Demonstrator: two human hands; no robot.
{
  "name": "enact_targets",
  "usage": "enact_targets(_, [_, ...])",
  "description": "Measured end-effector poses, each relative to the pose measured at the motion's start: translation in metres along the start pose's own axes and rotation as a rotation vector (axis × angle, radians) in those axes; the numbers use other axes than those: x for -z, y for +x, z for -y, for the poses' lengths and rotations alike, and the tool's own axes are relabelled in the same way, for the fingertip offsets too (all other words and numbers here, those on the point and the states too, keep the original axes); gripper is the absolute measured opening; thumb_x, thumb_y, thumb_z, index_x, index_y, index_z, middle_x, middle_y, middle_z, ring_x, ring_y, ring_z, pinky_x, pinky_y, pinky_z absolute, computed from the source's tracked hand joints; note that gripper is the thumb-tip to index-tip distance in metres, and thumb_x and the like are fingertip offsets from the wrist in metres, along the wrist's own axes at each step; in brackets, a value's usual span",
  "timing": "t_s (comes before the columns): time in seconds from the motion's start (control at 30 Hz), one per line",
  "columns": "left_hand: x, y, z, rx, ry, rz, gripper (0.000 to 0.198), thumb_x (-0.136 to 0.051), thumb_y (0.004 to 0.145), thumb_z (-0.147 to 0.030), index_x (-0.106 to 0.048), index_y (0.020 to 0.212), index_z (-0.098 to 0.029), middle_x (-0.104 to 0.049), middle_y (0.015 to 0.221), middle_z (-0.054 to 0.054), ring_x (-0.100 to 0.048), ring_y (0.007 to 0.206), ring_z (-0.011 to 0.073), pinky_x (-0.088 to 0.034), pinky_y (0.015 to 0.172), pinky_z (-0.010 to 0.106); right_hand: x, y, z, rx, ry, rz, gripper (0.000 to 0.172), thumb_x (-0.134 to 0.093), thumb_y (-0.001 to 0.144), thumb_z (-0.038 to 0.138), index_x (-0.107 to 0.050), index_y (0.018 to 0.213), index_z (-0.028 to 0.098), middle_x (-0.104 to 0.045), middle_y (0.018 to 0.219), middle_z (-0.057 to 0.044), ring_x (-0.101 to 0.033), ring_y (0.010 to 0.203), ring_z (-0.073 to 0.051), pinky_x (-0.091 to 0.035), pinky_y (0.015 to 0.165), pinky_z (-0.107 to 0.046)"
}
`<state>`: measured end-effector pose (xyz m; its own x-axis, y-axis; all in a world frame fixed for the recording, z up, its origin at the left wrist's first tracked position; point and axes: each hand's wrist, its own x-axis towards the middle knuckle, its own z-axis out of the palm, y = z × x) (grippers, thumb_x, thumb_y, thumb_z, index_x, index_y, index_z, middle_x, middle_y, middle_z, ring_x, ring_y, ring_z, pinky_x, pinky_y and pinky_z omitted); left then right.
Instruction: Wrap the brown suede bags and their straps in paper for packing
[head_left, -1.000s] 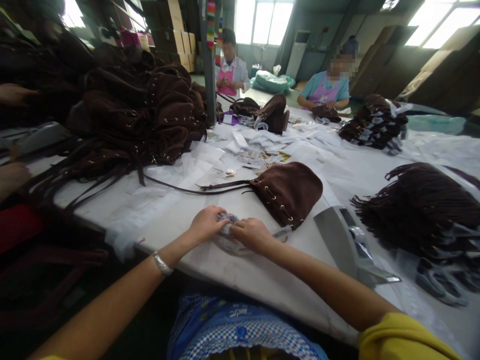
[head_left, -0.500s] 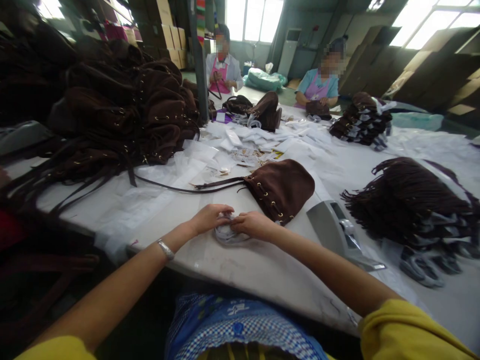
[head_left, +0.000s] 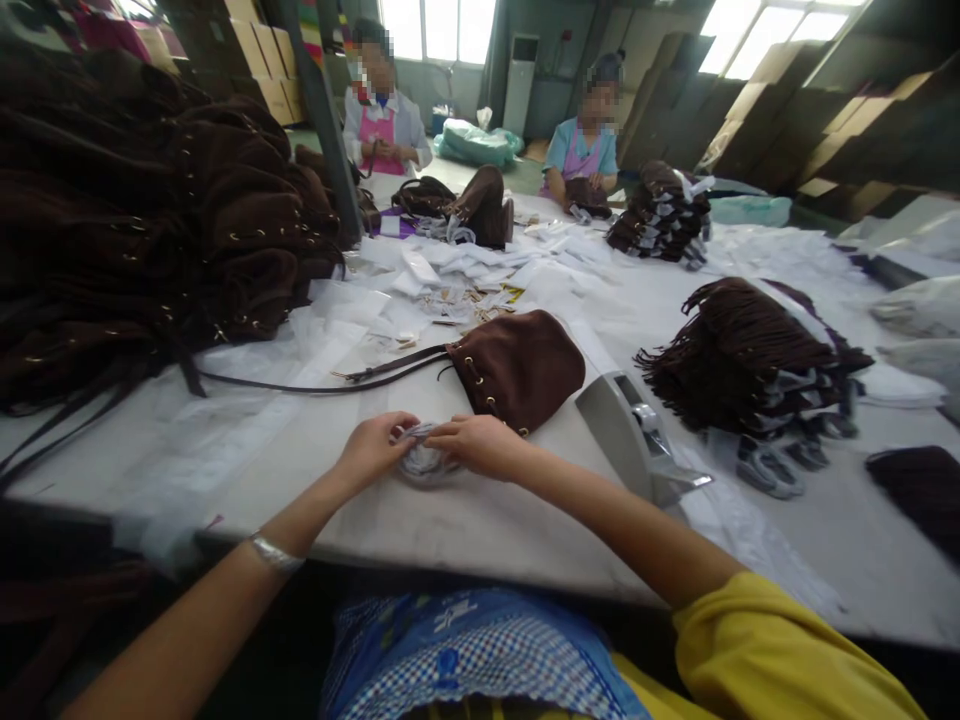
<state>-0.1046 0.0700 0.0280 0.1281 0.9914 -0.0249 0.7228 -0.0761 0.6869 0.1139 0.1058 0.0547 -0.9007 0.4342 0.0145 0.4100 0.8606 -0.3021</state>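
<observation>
A coiled strap in pale grey wrapping lies near the table's front edge, partly hidden by my fingers. My left hand pinches its upper left side between thumb and fingers. On the other side my right hand is closed on the coil's upper right, its fingertips bent inward. Just beyond my hands rests a brown drawstring bag with gold eyelets. Its long thin strap trails left across the table.
Brown bags are heaped at left. A grey tape dispenser stands right of the bag, before a stack of fringed brown pieces. White packets litter the table. Two people work across it.
The view has turned right, so everything sits further left. Both hands stay at the coil; my right hand now lies flatter over its top, and more of the coil shows between them.
</observation>
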Motion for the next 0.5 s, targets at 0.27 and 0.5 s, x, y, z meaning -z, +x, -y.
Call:
enact_targets(0.27, [-0.010,-0.005,0.001,0.022,-0.132,-0.094,0.034,-0.064,0.080,-0.046,-0.072,0.100,-0.019,-0.076,0.095,0.006,-0.071,0.087,0.0222,-0.056,0.078,0.031,-0.012,-0.005,0.005,-0.339,0.073,-0.016,0.013,-0.063,0.090,0.029,-0.072,0.090,0.020,-0.072,0.089,0.001,-0.060,0.071,-0.013,-0.036,0.059,-0.022])
enact_targets(0.5, [-0.033,-0.036,-0.001,0.092,-0.159,-0.327,0.036,-0.055,0.089,-0.043,-0.073,0.109,-0.018,-0.073,0.110,0.009,-0.066,0.102,0.0238,-0.049,0.094,0.036,-0.014,-0.009,0.020,-0.330,0.005,-0.059,0.017,-0.060,0.093,0.029,-0.072,0.088,0.019,-0.072,0.089,-0.004,-0.062,0.079,-0.017,-0.038,0.069,-0.026])
